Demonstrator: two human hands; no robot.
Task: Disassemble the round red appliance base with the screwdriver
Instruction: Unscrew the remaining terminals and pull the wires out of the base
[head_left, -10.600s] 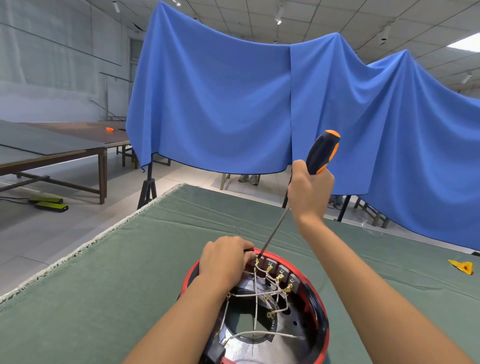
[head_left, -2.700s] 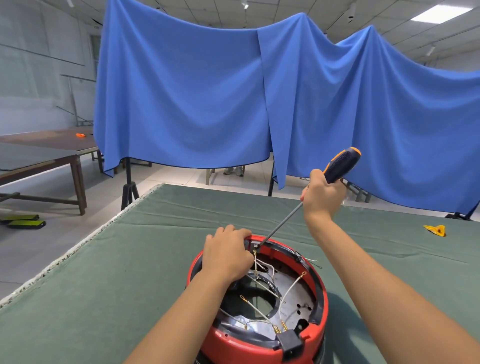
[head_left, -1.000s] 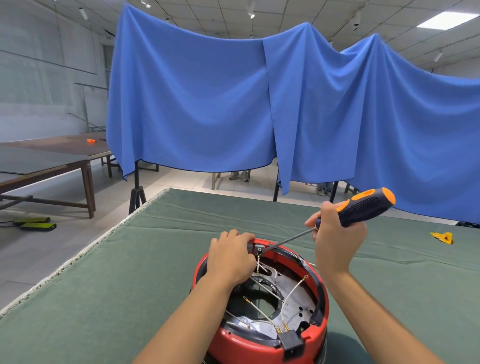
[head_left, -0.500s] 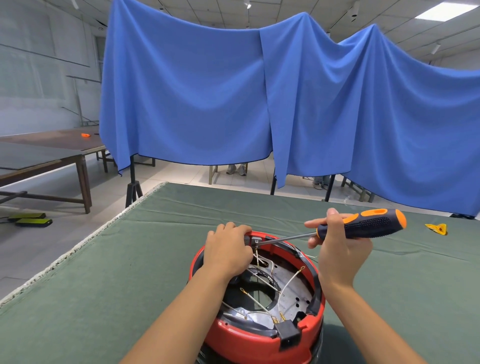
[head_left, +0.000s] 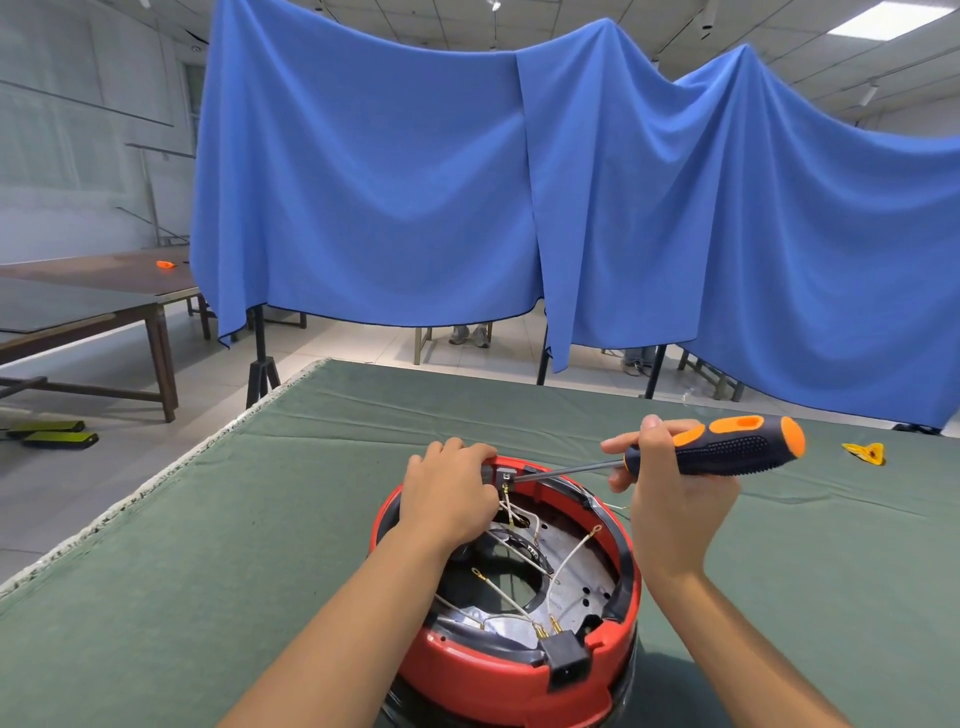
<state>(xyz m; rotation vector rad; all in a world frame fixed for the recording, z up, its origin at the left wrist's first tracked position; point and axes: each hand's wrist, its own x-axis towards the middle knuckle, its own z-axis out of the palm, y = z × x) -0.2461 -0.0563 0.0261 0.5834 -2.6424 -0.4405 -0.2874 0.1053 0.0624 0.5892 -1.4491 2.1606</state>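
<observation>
The round red appliance base (head_left: 511, 670) sits open side up at the near edge of the worktop (head_left: 208, 571), which has a green cloth over it. A black plug socket (head_left: 565, 662) sticks out of its near rim. Inside, thin white wires (head_left: 569, 553) with gold ends lie loose over a shiny metal plate, so some look already unhooked.

The left hand (head_left: 449, 493) rests on the far rim, its grip curled over the edge, probably to keep the base from sliding. The right hand (head_left: 670, 499) has its grip wrapped round the black and orange handle of the screwdriver (head_left: 717, 452). The tool lies almost flat, and its tip touches a small grey block (head_left: 505, 474) on the far rim, just beside the left fingers. I think a screw there goes in sideways.

Farther out, a small yellow thing (head_left: 865, 453) lies near the right edge. Behind the worktop hangs a big blue cloth (head_left: 467, 208).
</observation>
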